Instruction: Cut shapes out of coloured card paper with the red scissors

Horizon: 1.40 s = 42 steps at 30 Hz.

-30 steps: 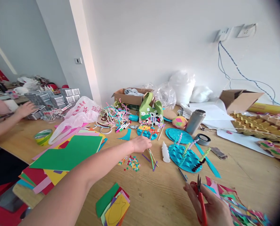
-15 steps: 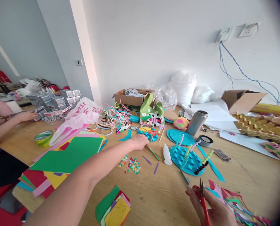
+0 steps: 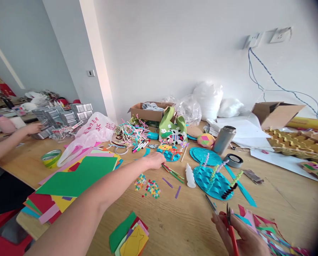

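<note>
My left hand (image 3: 159, 160) reaches out over the middle of the table, its fingers closed at the near ends of several thin coloured paper strips (image 3: 173, 172); the fingertips are partly hidden. Just beyond it sits a blue scalloped disc (image 3: 171, 154) with small paper fish on it. In my right hand (image 3: 244, 233), at the lower right, is a pair of red-handled scissors (image 3: 231, 233), blades pointing away from me. A slim dark pen-like stick (image 3: 210, 203) lies by the right fingertips; whether they touch cannot be seen. Purple paper strips (image 3: 177, 192) and a white glue bottle (image 3: 190, 176) lie between the hands.
Green paper (image 3: 81, 176) tops a stack at left, and cut paper shapes (image 3: 130, 234) lie in front. Small confetti dots (image 3: 152, 188), a blue scalloped plate (image 3: 213, 181), a steel flask (image 3: 224, 140) and black tape (image 3: 233, 160) surround the work. Another person's hand (image 3: 34, 128) is far left.
My left hand has shifted slightly left and toward me. More of the coloured strips now show, fanned out beside its fingers. The right hand with the scissors has barely moved.
</note>
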### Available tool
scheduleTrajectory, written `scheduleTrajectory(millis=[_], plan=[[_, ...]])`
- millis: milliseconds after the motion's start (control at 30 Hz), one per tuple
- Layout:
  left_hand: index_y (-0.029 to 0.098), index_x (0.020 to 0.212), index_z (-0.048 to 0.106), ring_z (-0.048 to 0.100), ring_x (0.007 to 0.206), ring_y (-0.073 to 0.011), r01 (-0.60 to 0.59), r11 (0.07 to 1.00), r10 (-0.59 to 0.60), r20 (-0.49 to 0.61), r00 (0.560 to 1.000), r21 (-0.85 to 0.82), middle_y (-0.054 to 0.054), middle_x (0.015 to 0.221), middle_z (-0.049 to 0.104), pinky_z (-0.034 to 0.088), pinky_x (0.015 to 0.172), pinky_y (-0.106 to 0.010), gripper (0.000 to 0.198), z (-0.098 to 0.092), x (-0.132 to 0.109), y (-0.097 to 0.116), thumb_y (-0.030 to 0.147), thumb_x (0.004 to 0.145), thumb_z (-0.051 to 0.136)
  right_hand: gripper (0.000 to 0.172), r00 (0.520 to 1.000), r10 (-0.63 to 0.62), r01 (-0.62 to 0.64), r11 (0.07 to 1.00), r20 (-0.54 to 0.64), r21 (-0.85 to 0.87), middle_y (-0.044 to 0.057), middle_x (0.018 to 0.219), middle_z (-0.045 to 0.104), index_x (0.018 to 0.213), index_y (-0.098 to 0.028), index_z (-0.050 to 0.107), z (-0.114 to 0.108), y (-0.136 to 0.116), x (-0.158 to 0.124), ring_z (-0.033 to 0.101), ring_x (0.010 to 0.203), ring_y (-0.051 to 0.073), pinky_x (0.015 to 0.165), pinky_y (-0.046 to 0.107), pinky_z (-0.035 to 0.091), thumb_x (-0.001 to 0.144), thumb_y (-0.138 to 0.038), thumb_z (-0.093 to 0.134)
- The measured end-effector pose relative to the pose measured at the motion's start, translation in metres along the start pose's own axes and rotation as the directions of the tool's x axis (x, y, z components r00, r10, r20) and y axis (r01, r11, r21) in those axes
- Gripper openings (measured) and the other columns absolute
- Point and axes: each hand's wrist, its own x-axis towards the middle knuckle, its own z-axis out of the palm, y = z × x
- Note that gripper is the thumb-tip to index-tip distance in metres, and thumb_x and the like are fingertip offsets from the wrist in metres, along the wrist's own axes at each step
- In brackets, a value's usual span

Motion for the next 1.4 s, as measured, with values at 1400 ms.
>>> scheduleTrajectory(millis=[1400], plan=[[0.011,0.098,0.062,0.047,0.103,-0.0257,-0.131,0.987,0.14,-0.092,0.986,0.09,-0.013,0.098,0.062,0.036,0.09,-0.038,0.025,0.005,-0.053,0.063,0.02,0.079,0.05,0.015,1.0,-0.001,0.0,0.999,-0.013,-0.045,0.004,0.068,0.065,0.068,-0.02,0.058,-0.005,-0.015,0.004,0.061,0.057,0.016,0.054,0.025,0.048,0.081,-0.027,0.057]])
